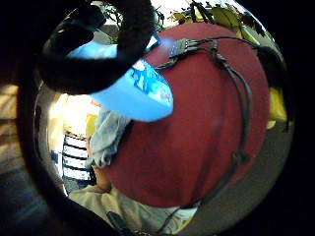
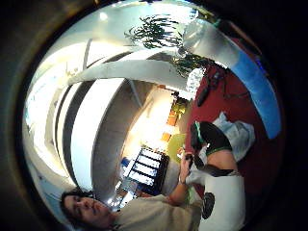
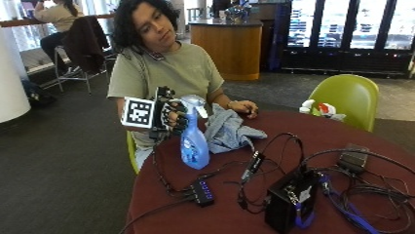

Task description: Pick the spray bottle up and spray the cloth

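Note:
In the outside view my gloved right hand (image 3: pixel 171 115) grips the neck of a blue spray bottle (image 3: pixel 195 144) at the near left edge of the round red table (image 3: pixel 363 134). The bottle is upright, and I cannot tell whether its base touches the table. Its pale nozzle faces the grey-blue cloth (image 3: pixel 228 129), which lies crumpled on the table just beyond the bottle. The bare left hand (image 3: pixel 243 107) rests on the table behind the cloth. In the little finger side palm view the bottle (image 1: pixel 142 93) is close to the palm, above the cloth (image 1: pixel 106 135).
A black box (image 3: pixel 289 200), a USB hub (image 3: pixel 201 192) and several tangled cables (image 3: pixel 363 190) cover the table's near and right parts. A small red and white bottle (image 3: pixel 319 108) stands at the far edge before a green chair (image 3: pixel 347 95).

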Tool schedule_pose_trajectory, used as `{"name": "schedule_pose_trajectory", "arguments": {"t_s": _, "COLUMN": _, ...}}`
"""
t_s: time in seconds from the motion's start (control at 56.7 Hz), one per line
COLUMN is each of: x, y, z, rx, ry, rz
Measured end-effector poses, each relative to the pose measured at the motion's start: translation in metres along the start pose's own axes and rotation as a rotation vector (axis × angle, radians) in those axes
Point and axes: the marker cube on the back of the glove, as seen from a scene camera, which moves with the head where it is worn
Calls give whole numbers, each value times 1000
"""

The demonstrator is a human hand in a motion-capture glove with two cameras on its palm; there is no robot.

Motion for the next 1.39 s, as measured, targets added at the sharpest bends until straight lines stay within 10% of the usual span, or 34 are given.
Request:
{"name": "schedule_pose_trajectory", "arguments": {"t_s": 0.758, "x": 27, "y": -95, "z": 46, "rx": 80, "ry": -146, "rz": 219}}
{"name": "schedule_pose_trajectory", "arguments": {"t_s": 1.11, "x": -26, "y": -88, "z": 5, "rx": 154, "ry": -148, "rz": 35}}
{"name": "schedule_pose_trajectory", "arguments": {"t_s": 1.392, "x": -112, "y": -85, "z": -8, "rx": -343, "ry": 176, "rz": -3}}
